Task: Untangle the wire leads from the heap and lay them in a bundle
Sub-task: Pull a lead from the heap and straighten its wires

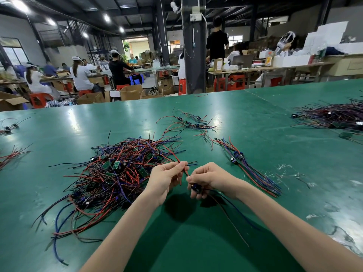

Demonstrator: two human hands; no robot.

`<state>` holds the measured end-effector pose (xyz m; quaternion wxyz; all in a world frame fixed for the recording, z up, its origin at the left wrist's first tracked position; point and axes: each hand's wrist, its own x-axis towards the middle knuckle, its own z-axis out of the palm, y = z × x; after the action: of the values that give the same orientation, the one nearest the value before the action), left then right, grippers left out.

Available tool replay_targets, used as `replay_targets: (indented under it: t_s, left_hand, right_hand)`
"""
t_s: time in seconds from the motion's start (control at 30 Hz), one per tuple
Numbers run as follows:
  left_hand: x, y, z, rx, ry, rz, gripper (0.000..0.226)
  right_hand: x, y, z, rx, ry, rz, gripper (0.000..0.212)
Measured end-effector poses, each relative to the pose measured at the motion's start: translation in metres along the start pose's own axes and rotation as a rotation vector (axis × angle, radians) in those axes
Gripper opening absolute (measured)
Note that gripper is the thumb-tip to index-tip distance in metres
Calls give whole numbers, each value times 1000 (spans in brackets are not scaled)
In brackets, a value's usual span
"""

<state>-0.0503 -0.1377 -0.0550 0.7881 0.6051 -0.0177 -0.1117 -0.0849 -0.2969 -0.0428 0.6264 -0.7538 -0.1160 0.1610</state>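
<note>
On a wide green table [235, 114] in a busy workshop, seen from the head camera, a big heap [117, 173] of red, black and blue wire leads with small green circuit boards lies left of centre. Just in front of it, both hands are raised close together. The left hand [167, 181] pinches a red wire [172, 154] that runs back over the heap's near edge. The right hand [208, 179] curls around a small dark part [195, 187], seemingly on the same lead, with thin wires trailing toward the viewer. To the right, well apart from the heap, a slim bundle [249, 169] of straightened leads lies on the table. Judging by their sizes, only a small share is sorted and most of the heap remains to untangle. Other workers sit at benches behind
</note>
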Motion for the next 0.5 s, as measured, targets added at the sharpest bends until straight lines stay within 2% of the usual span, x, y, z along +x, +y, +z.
replay_targets:
  t_s: [0.3,0.5]
  left_hand:
    - [-3,-5,6,38,-55,26,12]
    - [-7,-8,13,26,-122,-5,12]
  right_hand:
    - [5,2,-2,83,127,15,23]
    - [12,3,-7,234,333,-8,11]
